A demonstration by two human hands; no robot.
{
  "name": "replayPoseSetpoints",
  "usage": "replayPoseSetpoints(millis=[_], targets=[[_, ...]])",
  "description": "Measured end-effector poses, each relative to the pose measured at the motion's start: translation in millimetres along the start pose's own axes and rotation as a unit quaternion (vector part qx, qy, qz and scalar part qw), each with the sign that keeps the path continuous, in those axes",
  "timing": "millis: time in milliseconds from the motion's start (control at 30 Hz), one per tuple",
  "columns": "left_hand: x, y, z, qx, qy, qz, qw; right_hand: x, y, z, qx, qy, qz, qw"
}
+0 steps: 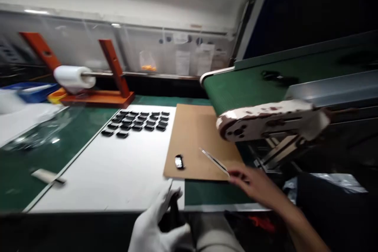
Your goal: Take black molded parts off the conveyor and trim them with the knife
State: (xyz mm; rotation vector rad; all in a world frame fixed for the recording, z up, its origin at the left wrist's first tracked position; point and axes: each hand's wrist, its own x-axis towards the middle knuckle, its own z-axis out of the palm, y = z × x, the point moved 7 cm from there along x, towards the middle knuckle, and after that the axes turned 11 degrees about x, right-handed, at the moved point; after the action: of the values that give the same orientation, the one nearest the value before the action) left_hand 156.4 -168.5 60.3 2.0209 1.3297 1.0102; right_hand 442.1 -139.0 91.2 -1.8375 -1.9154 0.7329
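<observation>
Gripping tweezers [214, 160] in bare right hand [251, 183], tips over cardboard sheet [195, 134] nr small black part [179, 162]. Left hand [159, 224], white glove, half-curled, holds nothing, at worktop [118, 173] front edge. Keep tips low, approach part flat. Room open leftward; conveyor [251, 86] end crowds right.

Green bench [35, 165] w/ white sheet [118, 165], brown board [195, 134], orange roll stand [97, 96], prob. tape.

bare right hand [251, 183] holds tweezers [215, 160] over the brown board [195, 134]; gloved left hand [159, 224] rests at the table edge [88, 209].
</observation>
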Motion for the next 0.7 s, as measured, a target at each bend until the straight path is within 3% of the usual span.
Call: replayPoseSetpoints(millis=[133,300,467,700], targets=[[-3.1,21.8,-15.8,-0.087,0.033,0.001,0.996,75.2,11.7,37.3,-0.058,0.020,0.013,0.998],[-9.6,30.5,-21.4,-0.148,0.057,-0.009,0.987,99.6,38.6,67.2,-0.081,0.014,0.046,0.996],[-12.4,35.0,-23.7,-0.163,0.057,-0.007,0.985,77.4,14.1,63.5,-0.020,-0.013,0.000,1.000],[-10.2,41.6,-14.4,-0.179,0.034,0.005,0.983,-5.9,-62.1,33.8,0.137,-0.081,-0.066,0.985]])
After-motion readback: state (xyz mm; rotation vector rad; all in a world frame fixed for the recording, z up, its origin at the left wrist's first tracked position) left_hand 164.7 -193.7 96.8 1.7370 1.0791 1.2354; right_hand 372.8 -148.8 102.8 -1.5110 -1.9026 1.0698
